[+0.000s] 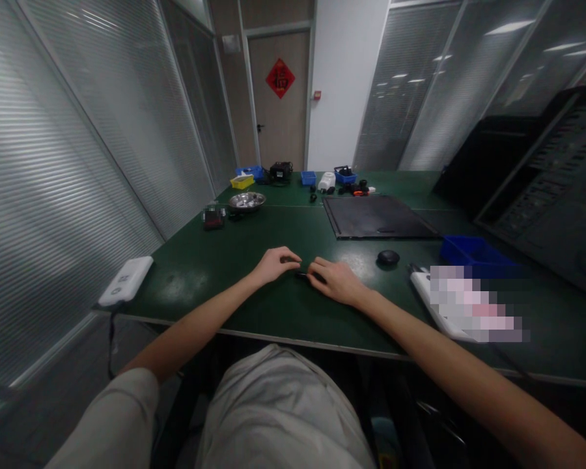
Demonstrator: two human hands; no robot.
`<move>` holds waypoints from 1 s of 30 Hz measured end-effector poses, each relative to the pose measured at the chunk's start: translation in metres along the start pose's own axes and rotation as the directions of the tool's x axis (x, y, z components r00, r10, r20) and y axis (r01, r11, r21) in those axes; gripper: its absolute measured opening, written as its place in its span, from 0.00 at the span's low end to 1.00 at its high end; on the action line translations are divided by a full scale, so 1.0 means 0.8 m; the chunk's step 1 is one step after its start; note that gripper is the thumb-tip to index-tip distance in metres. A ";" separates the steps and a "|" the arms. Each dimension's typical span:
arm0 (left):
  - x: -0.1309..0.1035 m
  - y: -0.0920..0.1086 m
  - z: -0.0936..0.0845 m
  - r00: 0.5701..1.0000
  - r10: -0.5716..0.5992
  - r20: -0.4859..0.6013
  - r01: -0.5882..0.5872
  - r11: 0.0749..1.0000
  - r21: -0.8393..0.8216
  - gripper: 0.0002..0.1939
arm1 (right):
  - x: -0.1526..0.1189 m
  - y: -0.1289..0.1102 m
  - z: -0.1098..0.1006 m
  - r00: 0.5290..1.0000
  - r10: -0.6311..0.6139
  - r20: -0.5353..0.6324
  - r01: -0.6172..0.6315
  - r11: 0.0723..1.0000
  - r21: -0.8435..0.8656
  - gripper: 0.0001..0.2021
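My left hand rests over the green table, thumb and index finger nearly meeting in a pinch. Whatever might be between those fingertips is too small to make out. Just to its right, my right hand lies low on the tabletop with its fingers curled. From under its fingertips a short, thin black object points left; its kind does not show. The two hands are close together, their fingertips a small gap apart. A round black object sits to the right of my right hand.
Beyond the hands lies a flat black panel. A metal dish with small parts is at the back left. White power strip at the left edge, blue tray at right. A large dark equipment case leans over the right side.
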State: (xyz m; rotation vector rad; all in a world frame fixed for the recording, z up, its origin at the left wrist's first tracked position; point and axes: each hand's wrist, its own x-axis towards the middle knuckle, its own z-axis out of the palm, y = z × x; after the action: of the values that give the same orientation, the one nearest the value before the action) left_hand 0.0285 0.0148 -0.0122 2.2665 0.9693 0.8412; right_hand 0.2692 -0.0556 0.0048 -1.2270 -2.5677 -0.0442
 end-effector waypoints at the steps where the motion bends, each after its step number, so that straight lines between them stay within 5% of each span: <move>1: 0.003 -0.005 -0.001 1.000 0.014 0.017 -0.014 0.999 0.030 0.11 | 0.000 0.000 0.000 1.000 0.002 0.000 -0.002 1.000 0.003 0.12; 6: 0.003 -0.012 -0.006 0.994 0.071 0.084 -0.081 0.990 0.115 0.11 | -0.001 0.002 0.000 1.000 -0.001 -0.015 0.001 1.000 0.014 0.12; 13: -0.020 0.019 -0.012 0.962 0.238 0.134 -0.252 0.962 0.104 0.12 | -0.002 0.004 -0.001 0.999 0.005 -0.051 -0.002 0.999 0.048 0.11; 19: -0.018 0.017 -0.007 0.985 0.164 0.052 -0.169 0.975 0.141 0.09 | -0.002 0.005 0.000 0.998 0.018 -0.052 -0.015 0.998 0.054 0.11; 24: -0.011 0.017 -0.003 0.978 0.161 0.130 -0.187 0.958 0.219 0.12 | -0.003 0.005 -0.002 0.999 0.023 -0.049 -0.020 0.999 0.043 0.11; 27: -0.009 0.002 -0.022 0.969 0.178 0.169 -0.221 0.933 0.284 0.16 | -0.003 0.007 -0.003 0.998 0.020 -0.052 -0.018 0.999 0.047 0.11; 30: -0.021 -0.046 -0.077 0.991 0.080 0.111 -0.120 0.901 0.417 0.17 | -0.002 0.008 -0.002 0.998 0.017 -0.054 -0.014 0.998 0.056 0.11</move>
State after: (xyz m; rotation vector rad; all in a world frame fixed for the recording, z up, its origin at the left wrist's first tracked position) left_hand -0.0408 0.0375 -0.0011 2.7182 1.0841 0.6021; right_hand 0.2754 -0.0533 0.0048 -1.2093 -2.4954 -0.0034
